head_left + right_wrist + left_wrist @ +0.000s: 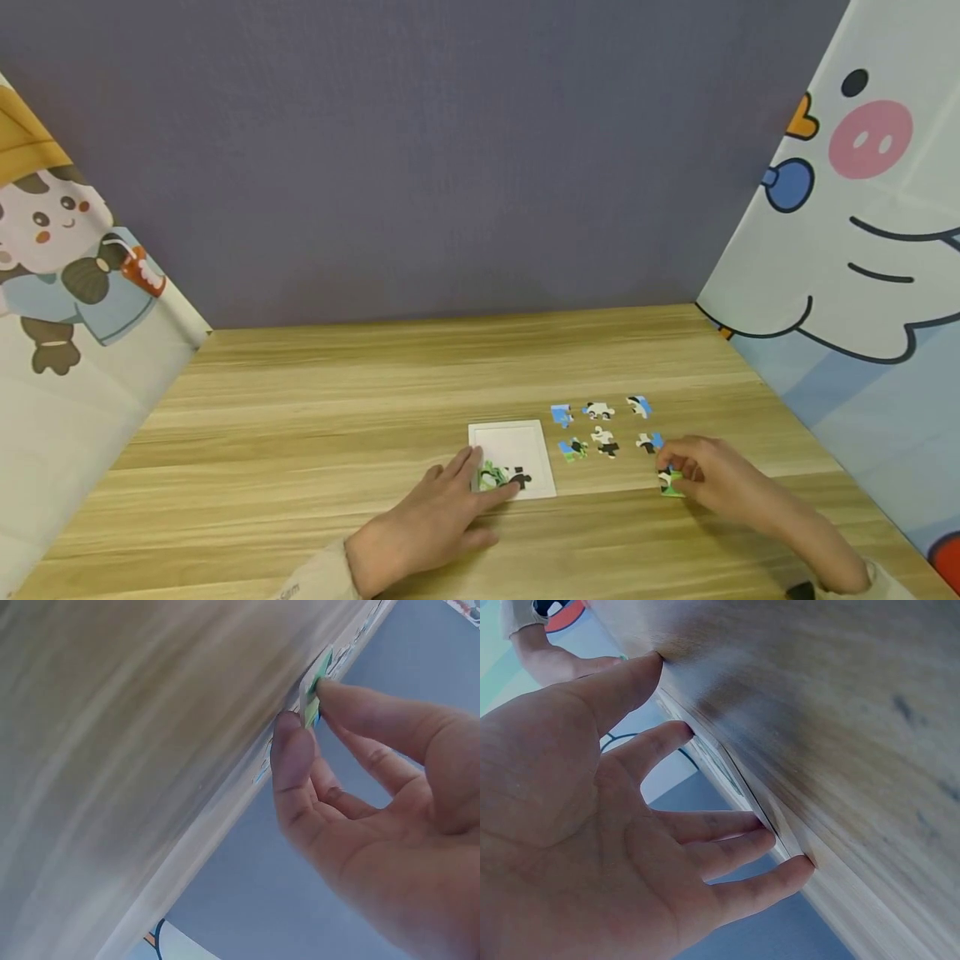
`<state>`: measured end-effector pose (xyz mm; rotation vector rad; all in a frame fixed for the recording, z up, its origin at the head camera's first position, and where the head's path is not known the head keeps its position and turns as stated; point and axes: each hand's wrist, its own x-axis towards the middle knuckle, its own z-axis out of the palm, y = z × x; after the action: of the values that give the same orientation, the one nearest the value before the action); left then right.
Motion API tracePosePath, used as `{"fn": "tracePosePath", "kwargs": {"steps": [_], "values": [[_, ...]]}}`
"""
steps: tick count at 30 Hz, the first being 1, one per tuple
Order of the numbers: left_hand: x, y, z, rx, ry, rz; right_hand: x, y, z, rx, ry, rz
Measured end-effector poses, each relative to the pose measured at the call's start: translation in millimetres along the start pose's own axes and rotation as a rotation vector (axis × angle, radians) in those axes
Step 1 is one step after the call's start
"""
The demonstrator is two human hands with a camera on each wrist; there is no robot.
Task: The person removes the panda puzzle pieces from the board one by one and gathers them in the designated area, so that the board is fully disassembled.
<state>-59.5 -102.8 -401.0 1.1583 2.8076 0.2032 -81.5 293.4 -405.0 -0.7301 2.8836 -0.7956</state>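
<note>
Right hand (701,471) grip pinches green puzzle piece (670,482), tilted on edge | left hand (438,521) flat, fingertips on white tray (517,437) at 9 o'clock | wooden surface (337,400)

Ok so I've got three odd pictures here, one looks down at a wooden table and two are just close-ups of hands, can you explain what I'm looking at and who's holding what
There is no machine here: a person works with two bare hands and wears three cameras. The wide picture comes from a camera on the head, looking down at a wooden table. The two close-ups come from cameras strapped to each wrist, so each shows its own hand from very near, with the table tilted and blurred.

On the table lies a white puzzle tray with a couple of pieces already set in its near corner. To its right, six loose puzzle pieces lie spread out in two rows.

The left hand rests with straight fingers on the tray's near edge, holding nothing. The right hand pinches a green puzzle piece between thumb and fingertip, low at the table. Cartoon-printed panels stand at both sides.
</note>
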Motion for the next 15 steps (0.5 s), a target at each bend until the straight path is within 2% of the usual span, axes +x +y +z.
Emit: {"fn": "tracePosePath", "kwargs": {"steps": [10, 15], "values": [[-0.2, 0.1, 0.1, 0.002, 0.008, -0.004, -1.5, -2.7, 7.6, -0.069, 0.045, -0.034], [-0.1, 0.5, 0.5, 0.005, 0.006, -0.007, 2.9, -12.5, 8.3, -0.118, 0.057, -0.038]]}}
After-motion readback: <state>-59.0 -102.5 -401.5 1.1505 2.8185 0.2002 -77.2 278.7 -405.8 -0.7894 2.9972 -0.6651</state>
